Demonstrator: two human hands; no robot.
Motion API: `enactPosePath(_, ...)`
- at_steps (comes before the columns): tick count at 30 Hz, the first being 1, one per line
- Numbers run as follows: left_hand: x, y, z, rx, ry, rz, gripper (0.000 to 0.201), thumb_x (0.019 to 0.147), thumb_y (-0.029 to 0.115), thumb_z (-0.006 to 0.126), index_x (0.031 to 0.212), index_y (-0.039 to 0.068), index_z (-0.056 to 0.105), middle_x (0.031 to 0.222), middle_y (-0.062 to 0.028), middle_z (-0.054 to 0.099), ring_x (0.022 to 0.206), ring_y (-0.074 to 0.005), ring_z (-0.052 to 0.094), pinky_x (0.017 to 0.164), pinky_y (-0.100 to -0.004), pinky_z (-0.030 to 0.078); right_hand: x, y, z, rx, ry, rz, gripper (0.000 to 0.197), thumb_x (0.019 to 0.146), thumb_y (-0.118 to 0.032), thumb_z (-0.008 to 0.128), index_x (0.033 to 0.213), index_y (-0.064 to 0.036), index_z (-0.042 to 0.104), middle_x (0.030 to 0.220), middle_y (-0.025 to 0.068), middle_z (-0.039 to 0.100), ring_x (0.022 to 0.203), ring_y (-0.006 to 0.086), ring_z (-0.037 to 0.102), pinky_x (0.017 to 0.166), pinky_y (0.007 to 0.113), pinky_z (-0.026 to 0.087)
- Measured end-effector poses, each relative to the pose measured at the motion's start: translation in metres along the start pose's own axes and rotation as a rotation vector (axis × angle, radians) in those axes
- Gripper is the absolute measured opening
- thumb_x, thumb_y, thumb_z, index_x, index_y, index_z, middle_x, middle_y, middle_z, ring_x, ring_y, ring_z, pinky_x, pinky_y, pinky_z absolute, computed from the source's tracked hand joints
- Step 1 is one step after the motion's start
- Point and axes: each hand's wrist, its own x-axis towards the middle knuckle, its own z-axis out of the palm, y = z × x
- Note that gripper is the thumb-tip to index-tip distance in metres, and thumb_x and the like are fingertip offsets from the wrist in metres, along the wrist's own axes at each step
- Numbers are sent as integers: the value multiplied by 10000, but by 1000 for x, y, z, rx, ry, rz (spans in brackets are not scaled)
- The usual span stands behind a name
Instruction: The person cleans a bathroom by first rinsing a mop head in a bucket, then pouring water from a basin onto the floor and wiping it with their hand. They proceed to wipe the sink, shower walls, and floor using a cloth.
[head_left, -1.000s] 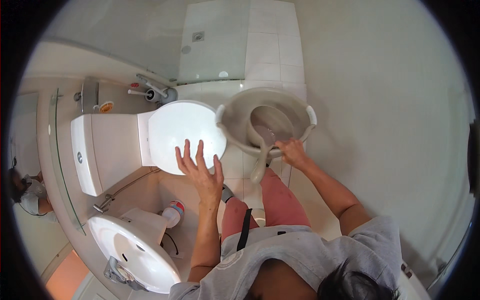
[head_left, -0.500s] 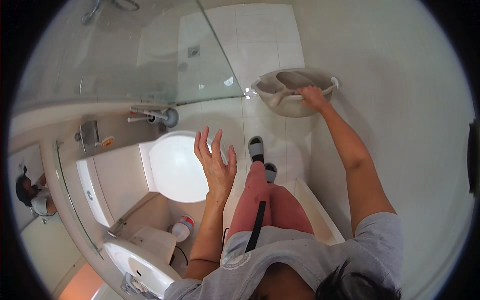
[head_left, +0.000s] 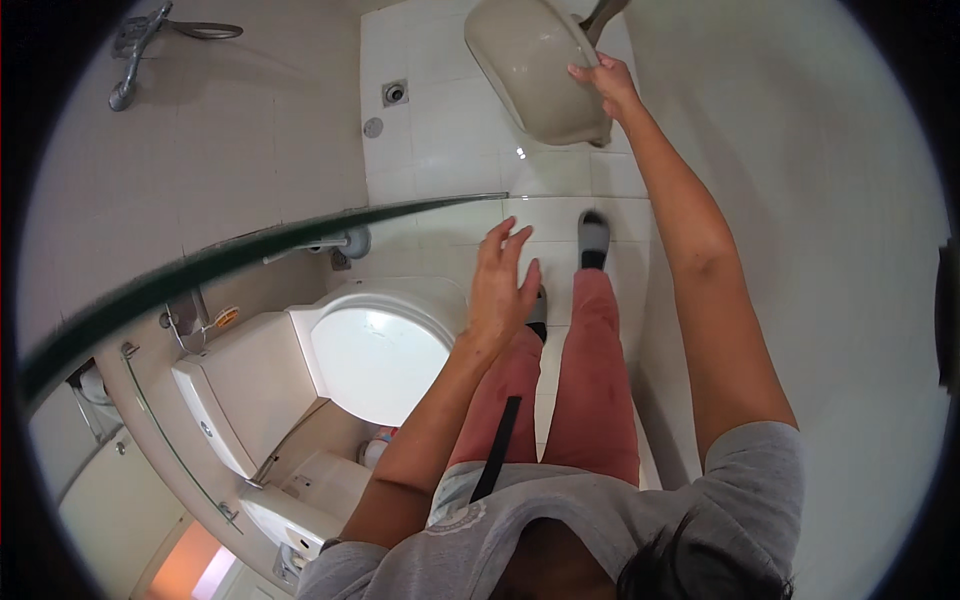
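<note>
Head cam, looking down: R hand [head_left: 608, 85] closed on edge of beige basin [head_left: 530, 75], thumb on near face, other fingers partly hidden. Basin tipped well over, out past end of glass panel [head_left: 260, 250], above white-tiled floor [head_left: 430, 160], near top of view; can't tell if lifted clear or touching tiles. Darker handle [head_left: 603, 14] poking out just beyond R hand, cut off by top edge; can't tell re finger contact. R arm reaching far fwd. L hand [head_left: 500, 290] empty, half open, fingers apart & loosely bent, well apart from basin, just R of toilet [head_left: 380, 365], lid down. Grey slippers [head_left: 594, 235] on both feet, R one further fwd & a bit blurred, L one partly hidden behind L hand. Pink trousers [head_left: 590, 380], grey T-shirt [head_left: 620, 530], black strap [head_left: 497, 450] hanging down front. Round drain in metal sq. [head_left: 395, 93] L of basin. Shower mixer [head_left: 140, 50] on wall, upper L. Washbasin [head_left: 290, 520] lower L, partly cut off by sleeve. Tub w/ red band [head_left: 378, 447] betw. toilet & L forearm, mostly hidden. Glass shelf [head_left: 180, 430] along L wall.
</note>
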Motion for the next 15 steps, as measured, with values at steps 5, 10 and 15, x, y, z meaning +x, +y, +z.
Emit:
enactPosePath(5, 70, -13, 55, -6, -36, -94, 385, 763, 47, 607, 1134, 3, 515, 1194, -209, 486, 1084, -381, 487, 887, -413, 430, 63, 24, 10, 429, -1, 72, 386, 754, -36, 695, 1104, 26, 546, 1015, 99, 608, 939, 229, 578, 845, 403, 478)
enactPosePath(10, 143, -18, 103, 86, 103, -145, 422, 755, 36, 605, 1155, -16, 481, 1127, -220, 505, 974, -368, 532, 828, -407, 452, 120, 54, 8, 674, -122, 193, 452, 755, -108, 726, 1136, 19, 517, 1116, 109, 568, 1041, 242, 537, 892, 405, 457)
enactPosePath(15, 228, -43, 122, -22, 361, -357, 487, 782, 97, 628, 1204, -51, 432, 1089, -201, 503, 890, -284, 553, 730, -357, 487, 138, 74, 41, 528, -13, 218, 292, 765, -48, 682, 1034, 16, 585, 960, 90, 623, 842, 253, 593, 750, 396, 495)
